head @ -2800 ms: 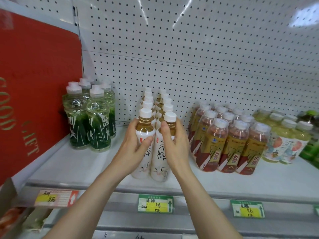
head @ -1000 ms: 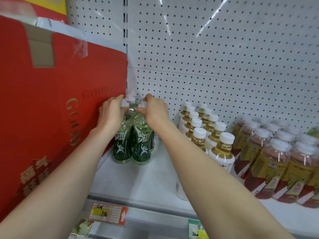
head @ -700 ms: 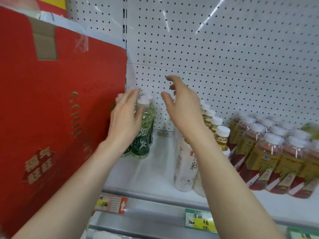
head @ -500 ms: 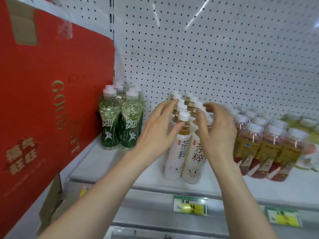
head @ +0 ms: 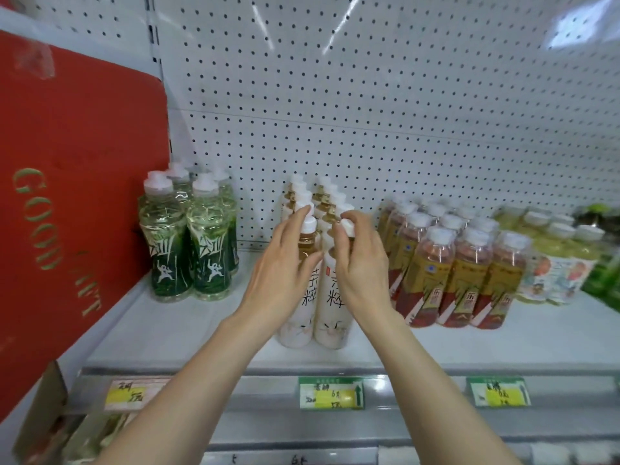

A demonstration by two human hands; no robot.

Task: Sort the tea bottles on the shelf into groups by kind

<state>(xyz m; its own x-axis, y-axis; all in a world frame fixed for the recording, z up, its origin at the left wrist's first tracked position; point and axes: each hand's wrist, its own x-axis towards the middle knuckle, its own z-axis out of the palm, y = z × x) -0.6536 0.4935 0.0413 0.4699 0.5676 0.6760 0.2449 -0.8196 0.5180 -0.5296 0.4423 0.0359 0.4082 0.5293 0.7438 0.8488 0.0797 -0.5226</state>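
Squaring up the middle group looks like the step in hand. Both hands are at the front pair of the white-label tea bottles (head: 318,203), which stand mid-shelf in two files running back to the pegboard (head: 369,95).

- Left hand (head: 285,273): fingers nearly straight, laid along the front left bottle (head: 298,330), thumb across its shoulder. This reads as a touch, not a firm grip.
- Right hand (head: 362,266): fingers curled over the cap and neck of the front right bottle (head: 332,325), pinching it.
- Both bottles are upright, touching each other, with their bases on the shelf (head: 201,330).

Appearance: tall and slim, with white caps, amber liquid at the neck, and a white sleeve with black characters and a faint print low down.

Neighbours: green tea bottles (head: 188,250) stand to the left, near but apart. Red-label tea bottles (head: 459,273) stand just beside the right wrist, with pale yellow bottles (head: 553,263) beyond.

Judgement: the kinds already stand in separate groups, so the task is nearly done.

Next move: a small nudge to line the front pair up with its files. Push low, since narrow bottles tip if pushed at the cap, and keep the right forearm off the red-label group.
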